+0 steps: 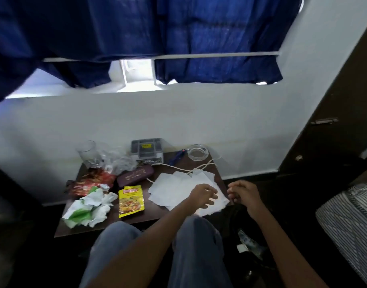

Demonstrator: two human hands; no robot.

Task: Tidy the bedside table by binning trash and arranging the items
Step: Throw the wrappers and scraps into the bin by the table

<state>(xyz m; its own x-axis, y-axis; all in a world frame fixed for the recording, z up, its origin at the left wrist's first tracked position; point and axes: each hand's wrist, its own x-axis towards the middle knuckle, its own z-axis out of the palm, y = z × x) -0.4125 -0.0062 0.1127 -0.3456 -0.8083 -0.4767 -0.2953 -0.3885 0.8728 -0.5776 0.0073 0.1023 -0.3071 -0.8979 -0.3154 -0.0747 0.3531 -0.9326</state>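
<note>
A dark wooden bedside table (136,222) stands against the white wall. Several white paper sheets (172,188) lie fanned on its right half. My left hand (203,195) rests on them with fingers spread, holding nothing. My right hand (241,193) hovers just off the table's right edge, fingers loosely curled and empty. A yellow food packet (130,201), crumpled white and green wrappers (88,209) and red wrappers (89,183) lie on the left half.
At the back stand a glass (87,152), crumpled clear plastic (120,163), a grey organiser box (147,151), a glass ashtray (198,152) and a blue pen (177,157). A maroon case (134,177) and white cable (178,168) lie mid-table. A dark bin (249,242) sits on the floor at the right.
</note>
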